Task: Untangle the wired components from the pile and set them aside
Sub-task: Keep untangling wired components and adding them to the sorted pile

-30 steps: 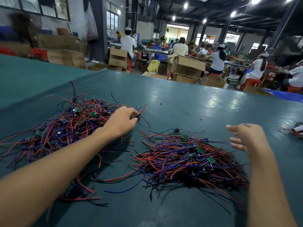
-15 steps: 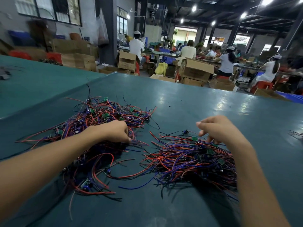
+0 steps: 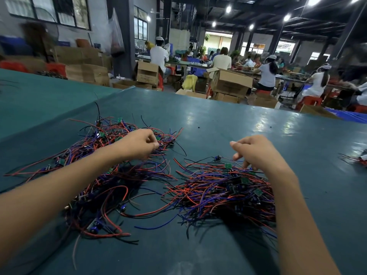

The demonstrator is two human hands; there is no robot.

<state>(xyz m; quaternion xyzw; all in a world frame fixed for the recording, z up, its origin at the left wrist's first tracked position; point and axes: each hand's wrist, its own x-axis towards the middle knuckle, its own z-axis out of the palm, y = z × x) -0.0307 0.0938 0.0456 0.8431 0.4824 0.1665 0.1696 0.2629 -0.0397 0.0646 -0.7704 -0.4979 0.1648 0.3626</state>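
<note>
Wires make up two tangled heaps on the green desk (image 3: 238,126), and most of what lies inside them is hard to make out: red, blue and black strands cross so thickly that only a few small green boards show through. The left pile (image 3: 95,181) is partly covered by the left forearm, and the near right side of the right pile (image 3: 214,193) is hidden under the right forearm. Both arms are cut off by the bottom edge. A small bundle (image 3: 356,158) at the right border is also cut off and blurred. The two piles lie near each other with a strip of bare desk between them, crossed by a few loose strands. Beyond them the desk runs open to its far edge, past which stand cardboard boxes (image 3: 230,82) and seated workers, well apart from the piles. A seam runs along the left of the desk. The left hand (image 3: 137,144) sits over the far end of the left pile with its fingers (image 3: 151,138) curled in and bunched against the thumb just beside the wires; whether a strand is caught between them cannot be told. The right hand (image 3: 258,151) hangs over the far edge of the right pile, its fingers (image 3: 237,155) loosely bent and spread apart, the index tip in the air and the lower tips touching the wires.
</note>
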